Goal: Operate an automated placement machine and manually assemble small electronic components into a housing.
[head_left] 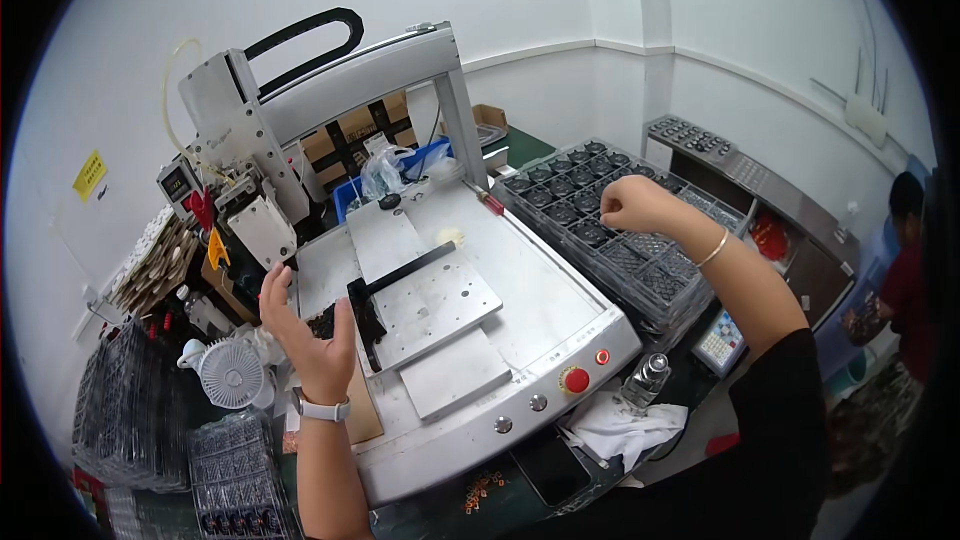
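Black parts (590, 232) sit in the tray (612, 275) at the right hand (638, 205), whose fingers curl together with nothing showing between them. The left hand (318, 350), thumb and fingers apart, hangs empty by the black bracket (366, 313) on the plate (435, 302). I'd call this handling at the tray; lifting a part would call for uncurling those right fingers first.
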The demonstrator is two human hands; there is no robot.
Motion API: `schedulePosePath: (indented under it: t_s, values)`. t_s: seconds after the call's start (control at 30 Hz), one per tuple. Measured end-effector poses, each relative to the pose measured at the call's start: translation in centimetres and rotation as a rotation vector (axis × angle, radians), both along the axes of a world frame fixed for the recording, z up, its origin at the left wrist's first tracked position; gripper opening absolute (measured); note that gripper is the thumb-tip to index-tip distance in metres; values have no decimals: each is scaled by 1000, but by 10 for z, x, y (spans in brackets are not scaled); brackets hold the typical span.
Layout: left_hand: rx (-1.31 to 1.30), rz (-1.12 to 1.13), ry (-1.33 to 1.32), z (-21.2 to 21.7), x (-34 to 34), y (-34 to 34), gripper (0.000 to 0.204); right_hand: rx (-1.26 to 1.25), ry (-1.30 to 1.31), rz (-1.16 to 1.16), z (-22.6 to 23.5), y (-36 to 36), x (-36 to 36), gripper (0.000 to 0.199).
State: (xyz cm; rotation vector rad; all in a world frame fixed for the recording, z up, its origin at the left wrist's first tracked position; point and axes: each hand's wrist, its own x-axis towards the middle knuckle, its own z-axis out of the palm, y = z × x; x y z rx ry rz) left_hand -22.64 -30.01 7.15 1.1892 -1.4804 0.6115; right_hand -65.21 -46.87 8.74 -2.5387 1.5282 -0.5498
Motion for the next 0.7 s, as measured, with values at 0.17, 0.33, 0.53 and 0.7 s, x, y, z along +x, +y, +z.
schedulePosePath:
  t_s: [0.17,0.33,0.53,0.7]
  values:
    - [78,19,178,-34,32,4,58,293,473,37,-13,-40,41,36]
    - [90,65,66,-28,20,14,56,339,499,16,2,-45,49,39]
    - [145,7,-4,-22,-3,23,60,324,351,-169,20,-73,3,43]
    - [142,16,-30,-22,-1,26,60,364,464,-76,-25,-80,-14,52]
